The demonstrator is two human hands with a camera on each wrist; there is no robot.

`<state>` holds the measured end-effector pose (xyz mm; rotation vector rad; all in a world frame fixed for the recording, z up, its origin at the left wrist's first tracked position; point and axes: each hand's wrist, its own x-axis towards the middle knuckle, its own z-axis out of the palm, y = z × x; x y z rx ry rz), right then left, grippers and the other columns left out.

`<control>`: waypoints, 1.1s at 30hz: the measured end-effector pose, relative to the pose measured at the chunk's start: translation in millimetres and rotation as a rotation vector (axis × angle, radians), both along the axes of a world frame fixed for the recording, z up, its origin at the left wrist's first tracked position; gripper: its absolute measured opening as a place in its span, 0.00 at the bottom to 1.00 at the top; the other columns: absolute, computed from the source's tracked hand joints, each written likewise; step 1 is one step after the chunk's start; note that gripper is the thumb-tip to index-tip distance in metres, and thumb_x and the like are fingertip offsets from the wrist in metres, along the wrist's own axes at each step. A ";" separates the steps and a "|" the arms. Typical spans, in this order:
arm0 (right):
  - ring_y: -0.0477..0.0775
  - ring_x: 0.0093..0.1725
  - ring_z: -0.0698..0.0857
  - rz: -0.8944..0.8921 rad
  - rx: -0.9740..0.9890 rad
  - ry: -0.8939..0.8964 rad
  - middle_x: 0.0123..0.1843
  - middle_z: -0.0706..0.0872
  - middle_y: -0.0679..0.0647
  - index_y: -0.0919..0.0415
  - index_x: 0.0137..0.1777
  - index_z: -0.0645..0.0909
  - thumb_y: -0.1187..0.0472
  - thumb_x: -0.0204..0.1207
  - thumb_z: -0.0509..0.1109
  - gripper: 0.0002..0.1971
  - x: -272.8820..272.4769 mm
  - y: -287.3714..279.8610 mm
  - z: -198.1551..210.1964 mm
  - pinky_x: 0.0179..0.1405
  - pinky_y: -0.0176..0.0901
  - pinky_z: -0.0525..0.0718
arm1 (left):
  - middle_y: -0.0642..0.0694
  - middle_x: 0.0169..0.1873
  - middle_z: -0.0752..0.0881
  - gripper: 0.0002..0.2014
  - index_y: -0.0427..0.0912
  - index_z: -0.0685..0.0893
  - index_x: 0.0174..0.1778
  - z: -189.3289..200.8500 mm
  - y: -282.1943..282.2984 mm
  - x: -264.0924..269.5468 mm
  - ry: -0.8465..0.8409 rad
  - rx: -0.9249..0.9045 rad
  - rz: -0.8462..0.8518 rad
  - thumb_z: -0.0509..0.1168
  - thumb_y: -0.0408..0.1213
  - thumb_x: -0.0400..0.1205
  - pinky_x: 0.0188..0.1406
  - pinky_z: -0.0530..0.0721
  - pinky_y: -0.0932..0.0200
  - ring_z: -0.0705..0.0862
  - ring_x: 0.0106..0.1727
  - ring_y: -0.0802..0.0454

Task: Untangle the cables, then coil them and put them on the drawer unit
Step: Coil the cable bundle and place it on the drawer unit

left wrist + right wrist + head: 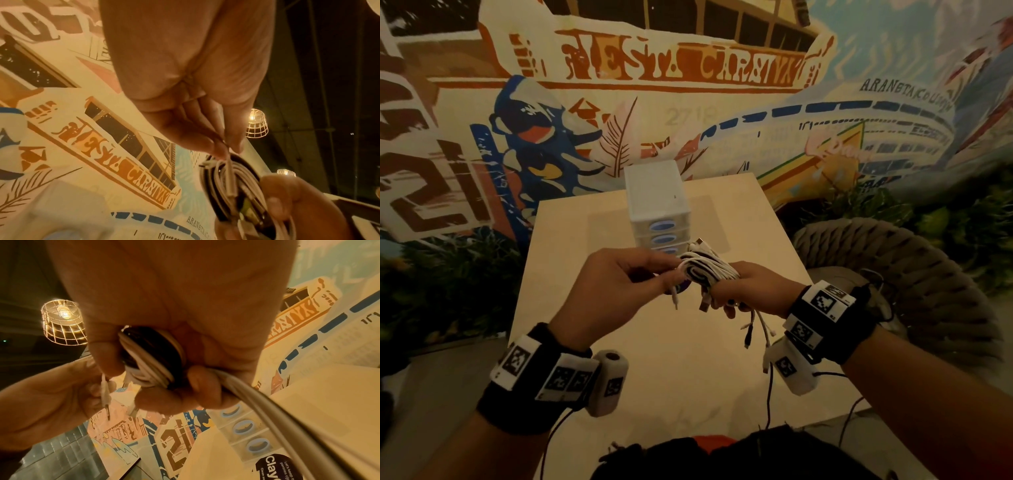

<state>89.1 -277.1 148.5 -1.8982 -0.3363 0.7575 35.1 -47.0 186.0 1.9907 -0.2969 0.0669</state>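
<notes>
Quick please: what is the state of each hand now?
Left hand: pinches one white cable end.
Right hand: grips the cable bundle.

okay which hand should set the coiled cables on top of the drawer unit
Right, probably. The right hand already grips the cable coil; the left hand only pinches a loose end. The drawer unit stands just ahead.

A painted mural [654, 85] covers the wall behind the pale table [688, 359]. A woven rope seat [893, 267] stands just beside the table, and a caged lamp [62, 322] glows overhead.
</notes>
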 end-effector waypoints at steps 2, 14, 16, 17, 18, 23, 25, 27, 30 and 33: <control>0.48 0.31 0.83 -0.008 0.031 0.021 0.30 0.87 0.47 0.70 0.51 0.87 0.52 0.60 0.73 0.24 -0.1 1.7 0.7 0.30 0.40 0.74 | 0.50 0.37 0.94 0.08 0.46 0.94 0.49 -4.4 -0.9 0.0 0.062 -0.049 -0.003 0.79 0.38 0.75 0.39 0.90 0.60 0.92 0.37 0.52; 0.57 0.33 0.80 0.063 0.354 0.245 0.41 0.85 0.61 0.70 0.52 0.81 0.57 0.55 0.71 0.24 -4.5 14.3 4.3 0.30 0.42 0.73 | 0.40 0.57 0.89 0.40 0.45 0.76 0.75 -43.3 -11.0 21.1 0.328 -0.514 -0.080 0.85 0.43 0.67 0.42 0.85 0.62 0.89 0.48 0.54; 0.62 0.38 0.78 0.129 0.384 0.309 0.47 0.81 0.67 0.71 0.58 0.78 0.58 0.55 0.70 0.29 -3.7 16.8 5.5 0.31 0.42 0.75 | 0.44 0.68 0.86 0.42 0.48 0.73 0.79 -37.9 -12.4 24.5 0.345 -0.543 -0.304 0.83 0.48 0.71 0.57 0.88 0.55 0.87 0.66 0.47; 0.62 0.39 0.78 0.160 0.403 0.345 0.49 0.80 0.68 0.71 0.59 0.77 0.59 0.56 0.70 0.30 -4.2 19.0 6.3 0.31 0.42 0.76 | 0.44 0.68 0.85 0.43 0.47 0.71 0.81 -35.7 -15.4 24.9 0.358 -0.574 -0.386 0.82 0.50 0.72 0.57 0.88 0.53 0.86 0.66 0.47; 0.60 0.38 0.79 0.183 0.427 0.378 0.49 0.80 0.68 0.71 0.60 0.77 0.59 0.56 0.70 0.29 -4.8 21.4 6.5 0.32 0.42 0.78 | 0.43 0.70 0.85 0.46 0.44 0.67 0.83 -34.4 -19.0 24.7 0.387 -0.622 -0.440 0.82 0.51 0.73 0.54 0.89 0.54 0.87 0.65 0.47; 0.56 0.34 0.84 0.201 0.528 0.471 0.40 0.86 0.63 0.70 0.60 0.78 0.62 0.60 0.67 0.26 -2.8 26.9 11.1 0.33 0.43 0.79 | 0.33 0.76 0.78 0.37 0.45 0.64 0.86 -29.6 -38.3 20.2 0.449 -0.875 -0.638 0.73 0.39 0.82 0.50 0.90 0.57 0.90 0.61 0.48; 0.59 0.34 0.85 0.211 0.537 0.461 0.40 0.87 0.65 0.69 0.63 0.78 0.66 0.64 0.64 0.24 -0.3 26.1 16.1 0.32 0.44 0.82 | 0.36 0.71 0.83 0.27 0.47 0.77 0.78 -23.8 -41.5 19.9 0.416 -0.870 -0.622 0.73 0.41 0.82 0.46 0.91 0.59 0.91 0.58 0.48; 0.65 0.36 0.84 0.232 0.519 0.461 0.43 0.87 0.70 0.67 0.63 0.79 0.65 0.65 0.65 0.23 2.5 25.3 19.1 0.34 0.47 0.83 | 0.40 0.64 0.89 0.19 0.41 0.83 0.67 -21.3 -41.9 21.3 0.405 -0.867 -0.559 0.73 0.42 0.81 0.39 0.91 0.60 0.93 0.52 0.48; 0.68 0.40 0.85 0.260 0.420 0.406 0.45 0.89 0.69 0.69 0.57 0.83 0.59 0.66 0.69 0.20 5.9 25.3 19.9 0.43 0.54 0.84 | 0.33 0.66 0.86 0.18 0.35 0.80 0.63 -26.0 -40.5 28.0 0.419 -0.848 -0.429 0.73 0.42 0.82 0.46 0.92 0.49 0.89 0.63 0.36; 0.60 0.42 0.86 0.221 0.312 0.339 0.43 0.88 0.59 0.68 0.56 0.82 0.54 0.75 0.71 0.17 6.2 24.0 14.1 0.51 0.56 0.87 | 0.36 0.54 0.90 0.07 0.37 0.83 0.57 -31.9 -36.4 33.8 0.348 -0.849 -0.305 0.66 0.33 0.85 0.56 0.89 0.43 0.88 0.64 0.36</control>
